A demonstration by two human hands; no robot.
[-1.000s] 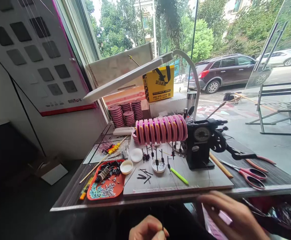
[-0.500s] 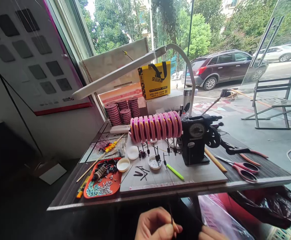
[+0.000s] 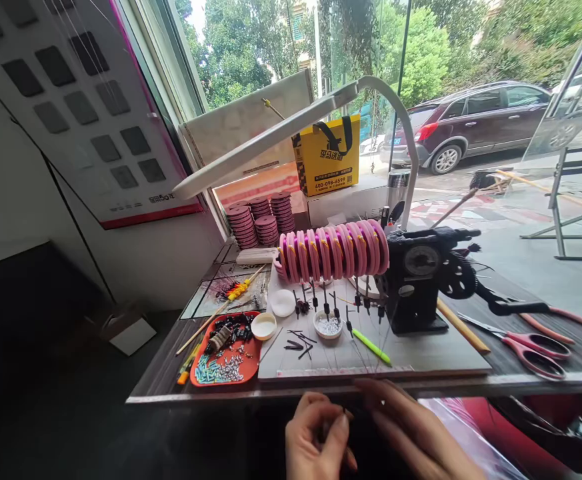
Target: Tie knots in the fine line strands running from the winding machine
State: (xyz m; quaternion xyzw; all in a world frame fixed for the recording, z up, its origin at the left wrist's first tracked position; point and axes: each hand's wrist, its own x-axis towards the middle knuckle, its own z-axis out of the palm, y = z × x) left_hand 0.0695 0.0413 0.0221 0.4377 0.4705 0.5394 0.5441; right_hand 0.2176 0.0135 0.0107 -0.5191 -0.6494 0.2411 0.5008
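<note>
Just below the front edge of the table, my left hand (image 3: 315,437) is closed, thumb and forefinger pinching a thin dark piece (image 3: 345,413) whose kind is too small to tell. My right hand (image 3: 415,427) is beside it on the right, its fingers stretched out towards the table edge and slightly blurred; nothing shows in them. Above the hands, on a grey board (image 3: 281,363), stands a black hand-cranked winder (image 3: 413,293) carrying a row of pink foam spools (image 3: 331,252). Thin lines with small black float stoppers (image 3: 327,310) hang from the spools.
An orange tray (image 3: 245,370) with small beads and black parts lies left. White dishes (image 3: 264,327), black tubes (image 3: 301,343) and a green pen-like tool (image 3: 371,347) are on the board. Red-handled scissors (image 3: 535,353) and pliers (image 3: 545,327) lie right. A lamp (image 3: 271,141) arches overhead.
My right hand has come up from the bottom edge to the table's front edge, its fingers now extended. My left hand keeps its pinch. The view has shifted, moving the table scene rightward.
</note>
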